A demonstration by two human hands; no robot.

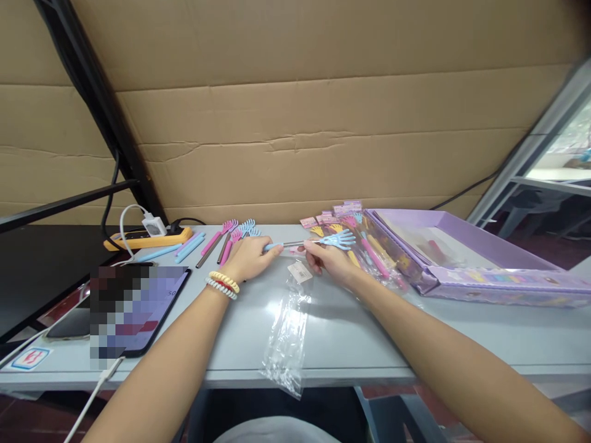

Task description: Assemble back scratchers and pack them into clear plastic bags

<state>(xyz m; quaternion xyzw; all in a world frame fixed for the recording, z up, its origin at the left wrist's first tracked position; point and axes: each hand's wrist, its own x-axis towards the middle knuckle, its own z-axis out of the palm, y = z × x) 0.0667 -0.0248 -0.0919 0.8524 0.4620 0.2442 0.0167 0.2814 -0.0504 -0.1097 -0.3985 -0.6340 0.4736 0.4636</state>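
Note:
Held level between both hands is a blue back scratcher (338, 240) with a metal rod and a hand-shaped head pointing right. My left hand (252, 255) is closed around its blue handle. With thumb and fingers, my right hand (327, 258) pinches the rod close to the head. Below the hands lies a clear plastic bag (286, 338) with a white label (300, 271), its lower end over the table edge. Pink scratchers (211, 245) and blue scratcher heads (246, 227) lie beyond my left hand. Several bagged scratchers (376, 255) are piled past my right hand.
An open purple box (503, 289) stands at the right. To the left are a tablet (161, 317), a phone (69, 325), blue handles (189, 248) and a yellow power strip (180, 238) with cables. A cardboard wall (295, 111) closes off the back of the table (360, 351).

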